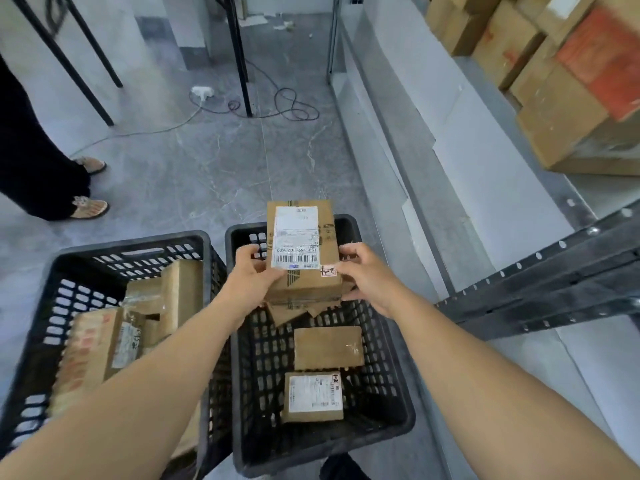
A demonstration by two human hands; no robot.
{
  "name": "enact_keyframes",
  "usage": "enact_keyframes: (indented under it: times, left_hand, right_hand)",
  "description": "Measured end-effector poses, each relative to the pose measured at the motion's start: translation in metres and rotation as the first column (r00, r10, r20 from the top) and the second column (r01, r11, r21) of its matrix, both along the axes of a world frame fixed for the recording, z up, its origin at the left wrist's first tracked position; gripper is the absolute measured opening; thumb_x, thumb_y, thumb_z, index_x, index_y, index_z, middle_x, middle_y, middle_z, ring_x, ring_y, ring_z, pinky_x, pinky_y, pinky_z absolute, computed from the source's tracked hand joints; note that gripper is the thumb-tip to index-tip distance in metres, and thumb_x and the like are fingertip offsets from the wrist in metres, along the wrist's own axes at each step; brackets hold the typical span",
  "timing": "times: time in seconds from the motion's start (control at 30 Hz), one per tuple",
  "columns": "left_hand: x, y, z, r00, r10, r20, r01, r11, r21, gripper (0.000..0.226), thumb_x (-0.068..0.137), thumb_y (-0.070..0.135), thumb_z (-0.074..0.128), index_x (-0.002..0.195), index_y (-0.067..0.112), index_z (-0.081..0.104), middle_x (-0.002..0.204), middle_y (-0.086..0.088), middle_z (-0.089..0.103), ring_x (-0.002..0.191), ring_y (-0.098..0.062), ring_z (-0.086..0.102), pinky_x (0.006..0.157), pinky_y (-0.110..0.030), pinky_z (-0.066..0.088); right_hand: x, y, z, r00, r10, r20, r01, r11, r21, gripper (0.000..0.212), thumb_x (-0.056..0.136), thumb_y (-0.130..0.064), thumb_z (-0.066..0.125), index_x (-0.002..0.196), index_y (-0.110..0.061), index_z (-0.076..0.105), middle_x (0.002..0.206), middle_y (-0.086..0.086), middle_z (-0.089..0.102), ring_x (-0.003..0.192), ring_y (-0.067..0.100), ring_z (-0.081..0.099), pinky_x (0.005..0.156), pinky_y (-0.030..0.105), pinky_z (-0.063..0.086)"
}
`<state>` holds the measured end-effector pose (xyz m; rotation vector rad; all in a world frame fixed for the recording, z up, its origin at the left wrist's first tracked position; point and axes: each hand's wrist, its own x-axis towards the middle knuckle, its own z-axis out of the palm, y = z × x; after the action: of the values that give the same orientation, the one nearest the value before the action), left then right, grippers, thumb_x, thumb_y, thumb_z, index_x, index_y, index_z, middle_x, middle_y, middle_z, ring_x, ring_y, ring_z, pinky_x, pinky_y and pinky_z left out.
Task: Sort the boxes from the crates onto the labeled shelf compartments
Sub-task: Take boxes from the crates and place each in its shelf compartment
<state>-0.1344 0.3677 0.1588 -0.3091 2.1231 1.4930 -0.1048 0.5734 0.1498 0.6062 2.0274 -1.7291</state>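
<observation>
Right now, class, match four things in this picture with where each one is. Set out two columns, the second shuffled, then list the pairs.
1 large labelled box
2 plain brown box
3 white power strip
4 stacked cartons

A on the grey floor
B piled at the upper right
C lying in the right crate
D gripped by left hand and right hand

Pairs: 1-D, 2-C, 3-A, 4-B
</observation>
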Motion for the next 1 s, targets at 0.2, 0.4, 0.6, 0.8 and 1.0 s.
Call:
enact_keyframes:
  times: [0.2, 0.4, 0.6, 0.8, 1.0]
  left_hand:
    - [0.008, -0.028, 0.025, 0.988, -0.142, -0.056, 0.146, 0.986, 0.075, 0.038, 0.091, 0.016, 0.06, 0.126, 0.029, 0.051, 0.123, 0.001, 0.062, 0.111, -0.016, 0.059, 0.101, -0.043, 0.046]
    - [0.012, -0.049, 0.044, 0.985, -0.168, 0.028, 0.162, 0.975, 0.152, 0.073, 0.076, 0.06, 0.066, 0.136, 0.06, 0.025, 0.136, 0.012, 0.048, 0.121, -0.021, 0.048, 0.101, -0.054, 0.038]
    - [-0.005, -0.062, 0.063, 0.995, -0.072, -0.067, 0.083, 0.98, 0.179, 0.057, 0.066, 0.03, 0.069, 0.12, 0.036, 0.052, 0.112, -0.001, 0.061, 0.094, -0.017, 0.058, 0.078, -0.034, 0.046]
    - [-0.023, -0.081, 0.085, 0.981, -0.15, -0.118, 0.174, 0.958, 0.229, 0.057, 0.048, 0.034, 0.064, 0.105, 0.028, 0.062, 0.101, -0.004, 0.069, 0.092, -0.021, 0.061, 0.077, -0.037, 0.048]
    - [-0.03, -0.086, 0.09, 0.968, -0.191, -0.164, 0.23, 0.936, 0.268, 0.064, 0.045, 0.04, 0.061, 0.108, 0.025, 0.062, 0.106, -0.009, 0.067, 0.096, -0.021, 0.058, 0.084, -0.039, 0.042]
  right_hand:
    - [0.01, -0.024, 0.018, 0.998, 0.006, -0.063, -0.008, 1.0, -0.029, 0.046, 0.093, -0.012, 0.056, 0.136, -0.024, 0.049, 0.12, -0.001, 0.066, 0.101, 0.022, 0.068, 0.085, 0.052, 0.055]
    - [0.014, -0.044, 0.038, 0.995, -0.042, -0.09, 0.033, 0.994, -0.105, 0.035, 0.097, -0.007, 0.049, 0.132, -0.012, 0.052, 0.117, 0.004, 0.066, 0.098, 0.017, 0.066, 0.063, 0.029, 0.056]
    - [0.016, -0.052, 0.053, 0.997, -0.012, -0.073, 0.002, 0.992, -0.127, 0.031, 0.092, -0.012, 0.06, 0.118, -0.024, 0.05, 0.114, 0.003, 0.068, 0.101, 0.023, 0.067, 0.072, 0.035, 0.057]
    - [0.019, -0.043, 0.059, 0.985, -0.13, -0.115, 0.099, 0.965, -0.244, 0.043, 0.08, -0.033, 0.067, 0.119, -0.029, 0.052, 0.11, -0.002, 0.063, 0.103, 0.021, 0.059, 0.089, 0.04, 0.048]
    - [0.029, -0.033, 0.059, 0.978, -0.196, -0.066, 0.15, 0.893, -0.425, 0.045, 0.067, -0.028, 0.066, 0.108, -0.009, 0.058, 0.093, 0.01, 0.064, 0.082, 0.022, 0.061, 0.076, 0.032, 0.054]
